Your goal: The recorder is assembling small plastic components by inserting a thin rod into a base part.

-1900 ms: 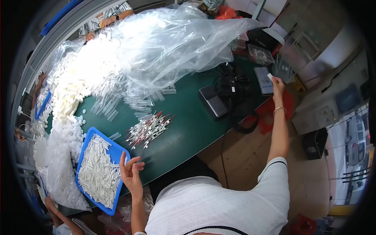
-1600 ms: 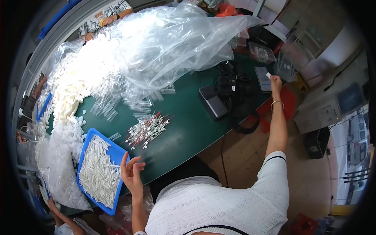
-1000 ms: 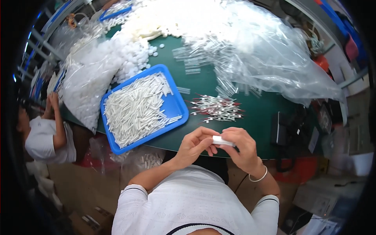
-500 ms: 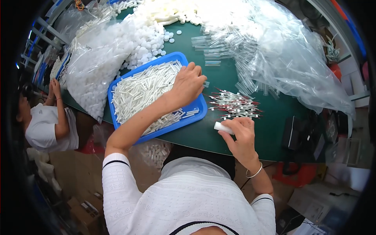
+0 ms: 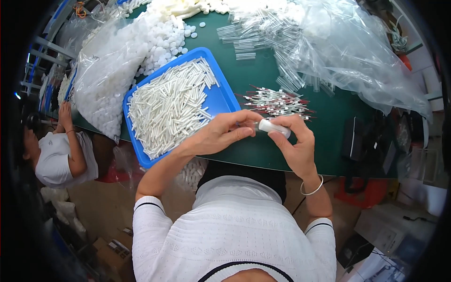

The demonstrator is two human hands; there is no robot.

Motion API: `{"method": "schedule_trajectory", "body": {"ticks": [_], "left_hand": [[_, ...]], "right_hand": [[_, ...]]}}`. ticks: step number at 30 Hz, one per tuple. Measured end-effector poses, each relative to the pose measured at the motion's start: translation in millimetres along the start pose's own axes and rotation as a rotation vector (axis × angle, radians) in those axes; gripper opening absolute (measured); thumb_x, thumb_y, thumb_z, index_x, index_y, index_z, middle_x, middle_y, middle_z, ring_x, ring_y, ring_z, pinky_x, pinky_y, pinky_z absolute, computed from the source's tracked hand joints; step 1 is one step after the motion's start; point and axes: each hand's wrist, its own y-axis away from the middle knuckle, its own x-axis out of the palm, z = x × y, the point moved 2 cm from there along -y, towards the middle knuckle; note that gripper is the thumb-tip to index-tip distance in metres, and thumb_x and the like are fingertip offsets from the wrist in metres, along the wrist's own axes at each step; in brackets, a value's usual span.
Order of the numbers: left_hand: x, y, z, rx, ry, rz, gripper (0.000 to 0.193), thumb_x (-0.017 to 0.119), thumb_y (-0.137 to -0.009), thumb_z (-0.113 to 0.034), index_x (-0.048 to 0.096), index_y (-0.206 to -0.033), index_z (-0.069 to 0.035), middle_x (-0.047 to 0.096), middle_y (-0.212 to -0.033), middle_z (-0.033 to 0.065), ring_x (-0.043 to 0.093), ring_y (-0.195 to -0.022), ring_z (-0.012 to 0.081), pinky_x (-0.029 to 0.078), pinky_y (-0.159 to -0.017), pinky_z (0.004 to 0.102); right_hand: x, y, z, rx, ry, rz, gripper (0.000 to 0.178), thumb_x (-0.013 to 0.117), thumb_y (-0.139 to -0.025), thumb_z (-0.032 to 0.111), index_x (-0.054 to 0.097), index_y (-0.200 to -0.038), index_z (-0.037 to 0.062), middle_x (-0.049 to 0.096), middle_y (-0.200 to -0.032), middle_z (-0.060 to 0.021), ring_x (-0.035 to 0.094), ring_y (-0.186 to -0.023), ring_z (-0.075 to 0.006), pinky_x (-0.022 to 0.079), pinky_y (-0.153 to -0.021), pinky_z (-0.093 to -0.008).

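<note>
Over counter (image 5: 324, 152), we're angling right hand (image 5: 298, 141) inward, gripping white cylinder (image 5: 270, 127); left hand (image 5: 218, 135) pinching blurred clear tube (image 5: 249, 125) beside it; blue tray (image 5: 219, 99) lying left, red-and-white sticks (image 5: 277, 100) lying just beyond.

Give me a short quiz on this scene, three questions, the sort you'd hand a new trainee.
1. What colour is the tray that holds the short white sticks?
2. True or false: the bracelet is worn on the person's left arm.
3. What is the person's right hand holding?
A) a phone
B) a white cylindrical piece
C) a pair of scissors

Key:
1. Blue.
2. False; it is on the right one.
3. B; it is held between the thumb and fingers.
</note>
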Motion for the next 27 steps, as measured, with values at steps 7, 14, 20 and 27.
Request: {"method": "schedule_trajectory", "body": {"ticks": [7, 14, 20, 27], "left_hand": [[16.3, 21.7, 18.1, -0.013, 0.094, -0.038, 0.032, 0.057, -0.095, -0.01, 0.053, -0.125, 0.0, 0.06, -0.101, 0.0046, 0.056, -0.09, 0.0103, 0.047, -0.08, 0.0265], [28.2, 33.5, 21.9, 0.08, -0.325, -0.181, 0.022, 0.063, -0.089, -0.007, 0.059, -0.11, -0.001, 0.059, -0.079, 0.0061, 0.055, -0.069, 0.012, 0.045, -0.064, 0.026], [40.8, 42.4, 23.5, 0.015, -0.145, -0.071, 0.021, 0.051, -0.098, -0.017, 0.061, -0.111, -0.003, 0.056, -0.074, 0.0044, 0.05, -0.066, 0.0113, 0.042, -0.062, 0.0264], [40.7, 52.4, 43.4, -0.023, -0.329, -0.16, 0.027, 0.046, -0.101, -0.022, 0.061, -0.103, 0.0, 0.055, -0.075, 0.0074, 0.051, -0.062, 0.0159, 0.042, -0.058, 0.0291]], "right_hand": [[3.4, 11.0, 4.5, -0.143, 0.213, 0.153, 0.02, 0.076, -0.073, 0.008, 0.068, -0.092, 0.0061, 0.067, -0.082, -0.0052, 0.059, -0.074, -0.0214, 0.044, -0.072, -0.0334], [14.2, 13.7, 14.3, -0.238, 0.314, 0.28, 0.035, 0.077, -0.071, 0.011, 0.061, -0.102, 0.0064, 0.065, -0.087, -0.0077, 0.06, -0.078, -0.0272, 0.045, -0.074, -0.0376], [12.5, 33.5, 1.5, 0.099, -0.101, 0.388, 0.013, 0.069, -0.082, 0.001, 0.058, -0.091, -0.0001, 0.062, -0.076, -0.0079, 0.063, -0.068, -0.0128, 0.05, -0.062, -0.0259], [25.1, 36.5, -12.4, 0.475, -0.456, 0.41, 0.011, 0.064, -0.087, 0.002, 0.059, -0.094, -0.0044, 0.067, -0.082, -0.0103, 0.064, -0.07, -0.0099, 0.053, -0.064, -0.0223]]}}
